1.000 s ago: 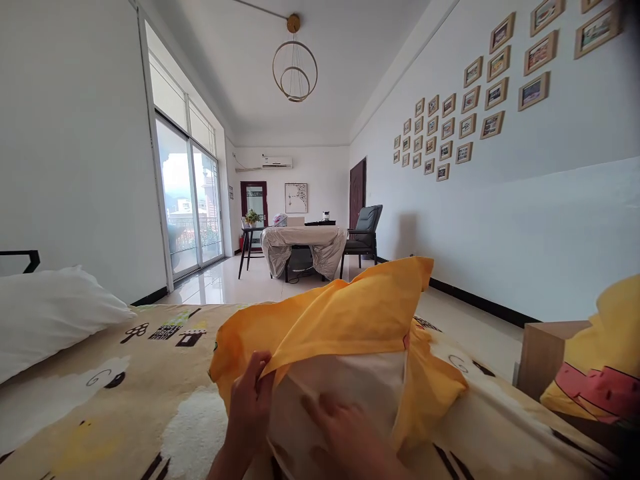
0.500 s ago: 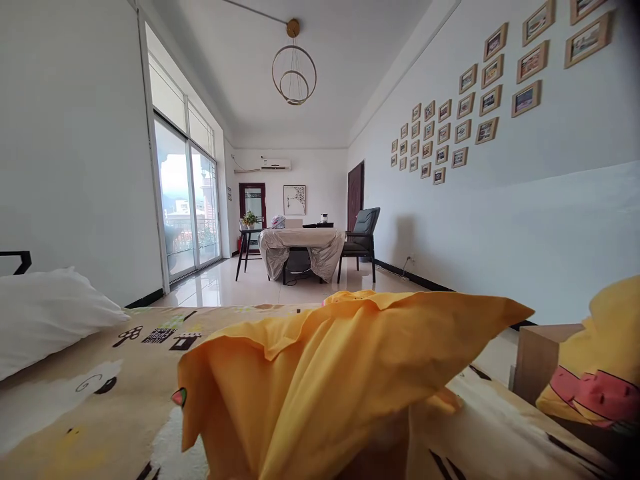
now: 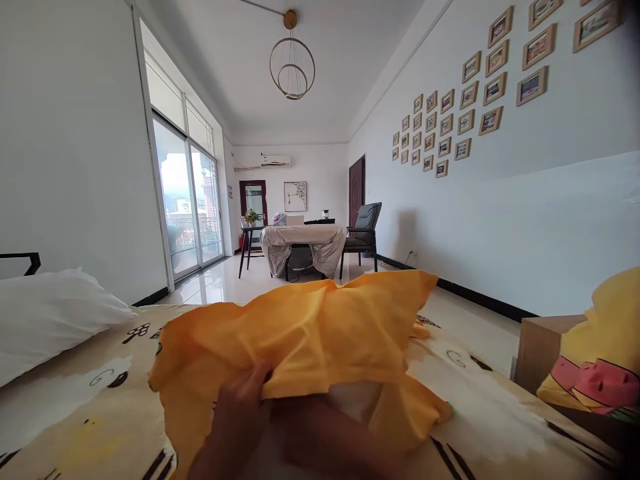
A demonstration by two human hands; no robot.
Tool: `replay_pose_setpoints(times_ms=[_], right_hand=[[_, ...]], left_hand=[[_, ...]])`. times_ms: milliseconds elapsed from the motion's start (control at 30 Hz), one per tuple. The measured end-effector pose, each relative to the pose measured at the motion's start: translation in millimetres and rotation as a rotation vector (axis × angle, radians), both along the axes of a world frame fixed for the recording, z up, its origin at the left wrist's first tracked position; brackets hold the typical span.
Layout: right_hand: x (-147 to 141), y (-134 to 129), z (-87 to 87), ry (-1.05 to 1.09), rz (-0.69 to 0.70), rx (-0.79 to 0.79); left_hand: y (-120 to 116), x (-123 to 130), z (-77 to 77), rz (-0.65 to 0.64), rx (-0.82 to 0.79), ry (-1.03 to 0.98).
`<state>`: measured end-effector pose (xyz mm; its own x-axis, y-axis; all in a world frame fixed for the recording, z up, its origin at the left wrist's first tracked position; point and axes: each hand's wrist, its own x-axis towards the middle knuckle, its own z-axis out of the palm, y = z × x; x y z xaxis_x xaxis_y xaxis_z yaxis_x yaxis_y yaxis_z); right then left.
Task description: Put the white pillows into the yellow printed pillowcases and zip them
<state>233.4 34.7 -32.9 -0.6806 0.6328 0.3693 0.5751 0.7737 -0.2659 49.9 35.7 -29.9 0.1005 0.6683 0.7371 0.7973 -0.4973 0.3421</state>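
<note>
A yellow pillowcase (image 3: 310,333) spreads over the patterned bed sheet (image 3: 480,393), its lower edge raised toward me. My left hand (image 3: 245,400) pinches that edge near the middle, with the thumb on top of the fabric. Just right of it, my right forearm reaches under the cloth, blurred, and the fingers of my right hand are hidden inside or beneath it. A pale patch shows below the raised edge, right of my hands.
A white pillow (image 3: 60,320) lies at the left. On a wooden cabinet (image 3: 537,353) at the right rests a yellow and pink cloth item (image 3: 600,360). Farther off stand a covered table (image 3: 305,235) and a dark chair (image 3: 367,230).
Both arms have come into view at the bottom. The yellow cloth's right tip has drawn in to the left, and its lower edge is now lifted.
</note>
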Motion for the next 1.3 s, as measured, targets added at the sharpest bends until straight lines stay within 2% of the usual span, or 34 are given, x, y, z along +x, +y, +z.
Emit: replay_pose_setpoints(times_ms=[67, 100, 200, 267, 333, 433, 500, 567, 667, 733, 767, 867, 933, 1100, 1167, 1233, 1300], right_hand=[[12.1, 8.1, 7.1, 0.065, 0.0, -0.056], [20.0, 14.3, 9.1, 0.117, -0.069, -0.074], [46.1, 39.8, 7.2, 0.255, -0.497, 0.013], [62.0, 59.0, -0.3, 0.303, -0.738, 0.116], [75.2, 76.1, -9.9, 0.351, -0.889, 0.17], [91.4, 92.0, -21.0, 0.468, -1.07, 0.158], [99.8, 95.4, -23.7, 0.559, -1.163, 0.075], [105.4, 95.2, -23.9, 0.604, -1.181, -0.05], [110.2, 94.5, -26.0, 0.522, -1.095, -0.172], [115.9, 96.6, -31.4, 0.472, -1.08, -0.197], [120.7, 98.5, -35.3, 0.499, -1.116, -0.189], [141.0, 105.9, -47.5, 0.86, -1.292, -0.074], [154.2, 110.4, -53.6, 1.123, -1.329, 0.011], [161.6, 119.1, -62.7, 1.345, -1.297, -0.03], [155.4, 123.1, -66.4, 1.391, -1.236, -0.089], [147.6, 127.0, -68.0, 1.434, -1.153, -0.146], [140.5, 129.4, -64.7, 1.478, -1.073, -0.195]], left_hand=[[10.6, -4.9, -0.4, 0.077, 0.002, 0.154], [14.8, -6.6, -0.3, 0.137, -0.004, 0.188], [20.7, -8.2, -0.2, 0.215, -0.03, 0.244], [20.5, -7.8, -0.5, 0.219, -0.047, 0.254], [18.6, -7.9, -0.6, 0.207, -0.059, 0.244], [13.9, -9.7, 1.1, 0.163, -0.077, 0.206], [9.6, -10.8, 3.5, 0.13, -0.087, 0.184], [4.3, -11.1, 6.7, 0.1, -0.113, 0.185], [-4.3, -11.8, 13.2, 0.052, -0.245, 0.202], [-7.3, -15.0, 18.7, 0.078, -0.37, 0.206], [-7.0, -18.1, 21.5, 0.13, -0.42, 0.213], [3.8, -33.0, 26.4, 0.366, -0.49, 0.25], [18.3, -45.9, 23.8, 0.466, -0.519, 0.222], [54.7, -73.4, -0.4, 0.418, -0.643, 0.043], [60.0, -78.9, -6.5, 0.469, -0.641, -0.014], [57.3, -80.2, -4.7, 0.515, -0.615, -0.072], [47.4, -77.7, 4.2, 0.518, -0.539, -0.154]])
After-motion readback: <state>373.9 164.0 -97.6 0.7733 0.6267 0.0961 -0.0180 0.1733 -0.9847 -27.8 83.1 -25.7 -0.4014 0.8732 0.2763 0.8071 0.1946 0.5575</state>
